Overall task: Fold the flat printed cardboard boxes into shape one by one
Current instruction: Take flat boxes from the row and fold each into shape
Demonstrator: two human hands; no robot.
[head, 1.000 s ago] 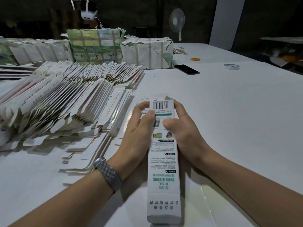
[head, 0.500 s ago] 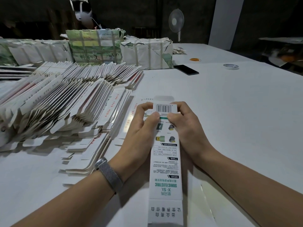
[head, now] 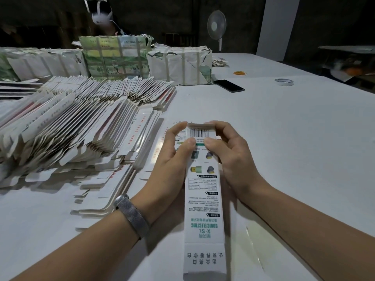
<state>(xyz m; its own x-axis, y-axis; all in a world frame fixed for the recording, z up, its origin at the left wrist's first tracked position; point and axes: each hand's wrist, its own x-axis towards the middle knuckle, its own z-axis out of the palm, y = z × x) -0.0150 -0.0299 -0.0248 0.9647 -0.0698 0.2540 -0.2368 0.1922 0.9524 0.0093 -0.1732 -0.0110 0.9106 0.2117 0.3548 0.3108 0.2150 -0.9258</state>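
- White table (head: 284,138) filled most of the view, with a dark room behind it.
- Nearest the camera: a long printed box (head: 204,199) lay lengthwise between both forearms, its near flap open toward the camera and its far end with the barcode held up in the fingers.
- Left hand (head: 172,159) gripped the box's left side near the far end, thumb on the printed top face, fingers curled round the far corner. Mesh watch band (head: 132,214) was on that wrist.
- Right hand (head: 229,157) gripped the right side at the same end, thumb on top just beside the left thumb, fingers curled over the far edge.
- A loose flat sheet (head: 249,250) lay under the box's near end.
- Left of the hands: a fanned pile of flat boxes (head: 71,128), overlapping in rows.
- Farther: wrapped bundles (head: 178,65) stood behind the pile.
- A black phone (head: 229,85) lay just right of the bundles; a tape roll (head: 284,82) and orange rubber bands (head: 240,73) sat well apart from it.
- At the far edge: a standing fan (head: 216,25).
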